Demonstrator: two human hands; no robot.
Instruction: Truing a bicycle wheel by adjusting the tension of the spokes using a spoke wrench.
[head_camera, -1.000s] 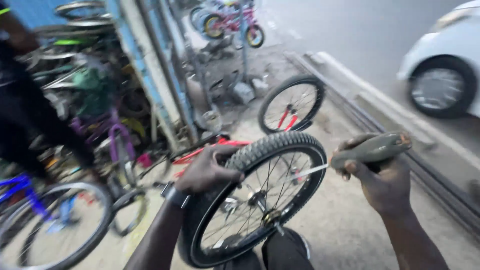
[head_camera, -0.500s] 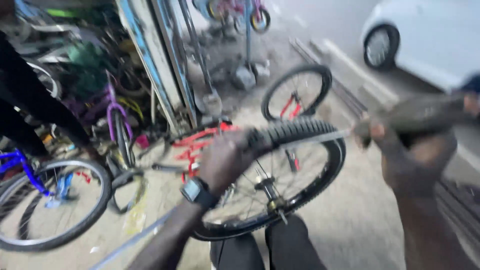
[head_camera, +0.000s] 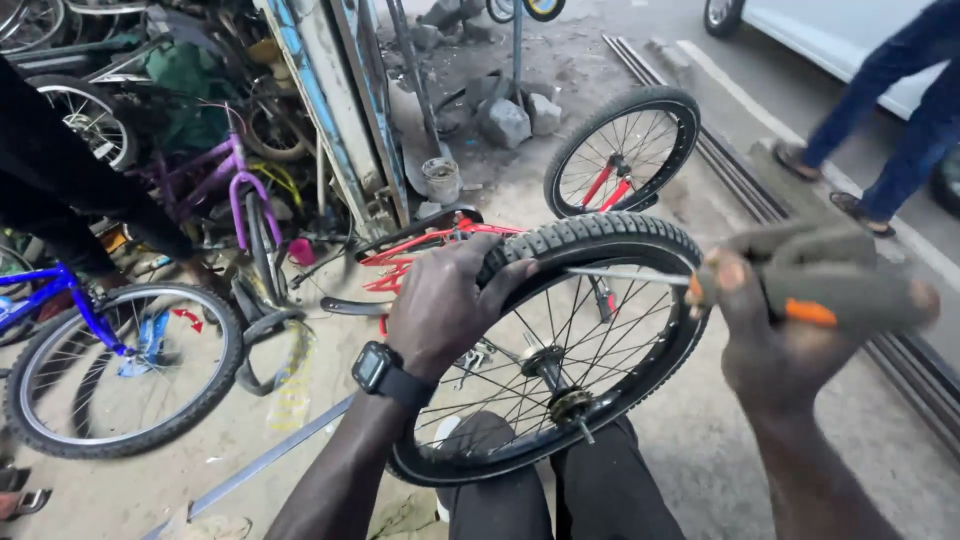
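Observation:
A spoked bicycle wheel with a knobby black tyre (head_camera: 600, 240) stands upright between my knees. My left hand (head_camera: 445, 305), with a black watch on its wrist, grips the tyre at its upper left. In my right hand (head_camera: 785, 340) I hold a screwdriver (head_camera: 820, 285) with a grey and orange handle. Its thin metal shaft points left and reaches the tyre's top edge near my left fingers.
A red bicycle frame (head_camera: 420, 250) with a second wheel (head_camera: 622, 150) lies behind. A blue bicycle (head_camera: 110, 370) and a purple one (head_camera: 225, 190) stand at left beside a blue post (head_camera: 320, 100). A person's legs (head_camera: 880, 110) pass at top right by a white car (head_camera: 830, 30).
My head has tipped down and the view has steadied. My left hand has slid onto the tyre's upper left, and my right hand has brought the screwdriver tip in to the tyre. A walking person has come into view.

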